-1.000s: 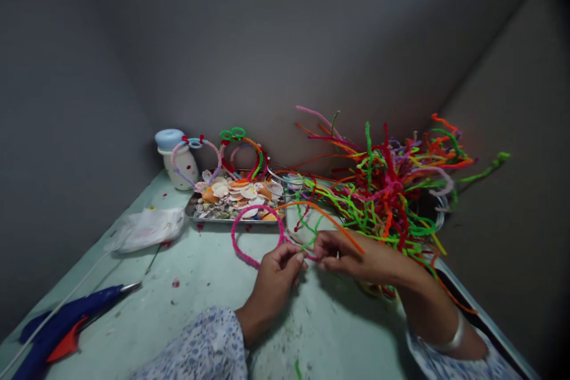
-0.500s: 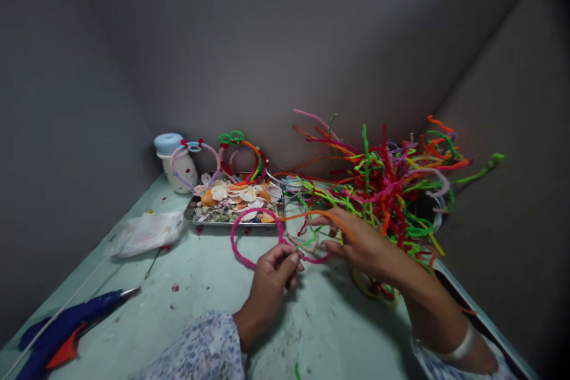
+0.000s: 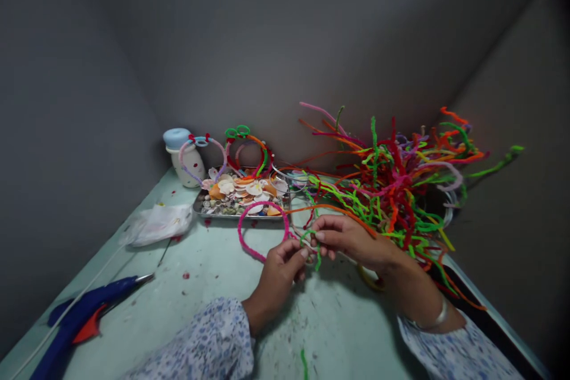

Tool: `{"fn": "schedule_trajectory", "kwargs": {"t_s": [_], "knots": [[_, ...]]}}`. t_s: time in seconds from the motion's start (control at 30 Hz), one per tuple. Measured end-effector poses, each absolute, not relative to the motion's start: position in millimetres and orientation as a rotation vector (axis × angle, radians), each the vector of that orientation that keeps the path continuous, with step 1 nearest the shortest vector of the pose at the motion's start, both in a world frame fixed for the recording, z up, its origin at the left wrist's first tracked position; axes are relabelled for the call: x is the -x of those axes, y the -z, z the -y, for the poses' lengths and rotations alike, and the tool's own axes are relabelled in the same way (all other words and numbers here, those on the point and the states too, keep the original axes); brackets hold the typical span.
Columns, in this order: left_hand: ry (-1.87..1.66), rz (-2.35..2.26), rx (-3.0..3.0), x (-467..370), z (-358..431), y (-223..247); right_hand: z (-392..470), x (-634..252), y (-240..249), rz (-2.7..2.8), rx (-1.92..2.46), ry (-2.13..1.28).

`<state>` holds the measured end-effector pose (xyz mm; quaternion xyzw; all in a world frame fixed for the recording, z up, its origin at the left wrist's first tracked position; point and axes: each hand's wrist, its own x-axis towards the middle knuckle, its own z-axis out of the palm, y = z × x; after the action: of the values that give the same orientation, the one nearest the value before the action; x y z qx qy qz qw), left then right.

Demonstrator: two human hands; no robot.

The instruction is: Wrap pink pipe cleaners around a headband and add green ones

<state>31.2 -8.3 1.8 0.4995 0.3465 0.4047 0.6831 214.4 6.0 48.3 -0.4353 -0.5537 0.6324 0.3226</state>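
Note:
My left hand (image 3: pixel 281 270) is closed in a pinch on a thin green pipe cleaner (image 3: pixel 317 256), low over the table. Close beside it, my right hand (image 3: pixel 351 241) pinches the same green pipe cleaner, which curls in a small loop between the fingertips. A bright pink pipe cleaner (image 3: pixel 240 230), bent into a large ring, rises just behind my left hand; whether the fingers also hold it is hidden. Past the ring, a long orange pipe cleaner (image 3: pixel 329 207) stretches from the pile to near the pink ring.
At right lies a tangled pile of colourful pipe cleaners (image 3: pixel 394 187). A metal tray (image 3: pixel 243 218) of shells and fuzzy hoops (image 3: pixel 267 161) stands behind, beside a blue-lidded jar (image 3: pixel 189 166). Left are a plastic packet (image 3: pixel 160 222) and a blue glue gun (image 3: pixel 89 306) with a cord.
My right hand's fingers, apart before, have come in toward my left hand and closed on the green pipe cleaner. The view has shifted slightly.

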Motion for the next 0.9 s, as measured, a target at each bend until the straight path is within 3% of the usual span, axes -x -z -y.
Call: {"fn": "schedule_trajectory", "kwargs": {"t_s": [0.9], "knots": [[-0.795, -0.665, -0.63, -32.4, 3.2, -0.2, -4.0, -213.0, -62.8, 1.457, 1.286, -1.492]]}}
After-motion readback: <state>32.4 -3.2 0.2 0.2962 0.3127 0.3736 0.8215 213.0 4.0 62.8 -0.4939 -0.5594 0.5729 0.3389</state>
